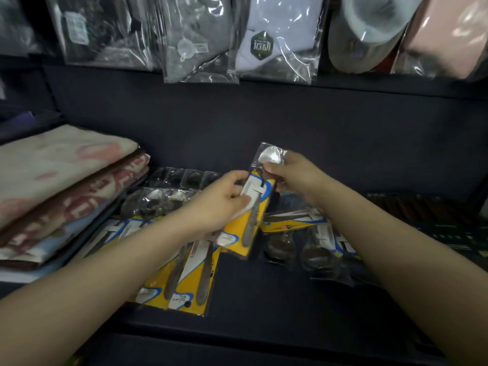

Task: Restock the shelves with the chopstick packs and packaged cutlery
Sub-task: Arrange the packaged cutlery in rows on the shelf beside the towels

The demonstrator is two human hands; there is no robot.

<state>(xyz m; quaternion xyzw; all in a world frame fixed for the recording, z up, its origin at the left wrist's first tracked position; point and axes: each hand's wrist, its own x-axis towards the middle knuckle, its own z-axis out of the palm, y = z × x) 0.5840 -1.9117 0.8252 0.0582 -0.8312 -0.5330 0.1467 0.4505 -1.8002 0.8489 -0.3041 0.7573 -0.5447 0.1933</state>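
Observation:
A packaged spoon (254, 207) on a yellow and blue card in clear plastic is held above the dark shelf (264, 307). My left hand (224, 204) grips its middle from the left. My right hand (293, 175) pinches its top end by the spoon bowl. Several more spoon packs (184, 276) lie flat on the shelf under my left forearm. Other spoon packs (311, 241) lie under my right forearm, turned the other way. Dark chopstick packs (433, 215) lie at the right end of the shelf.
A stack of folded towels (60, 191) fills the shelf's left end. Bagged socks (274, 40) and other clothing in clear bags hang above from the upper rail. The shelf's back wall (237, 120) is dark.

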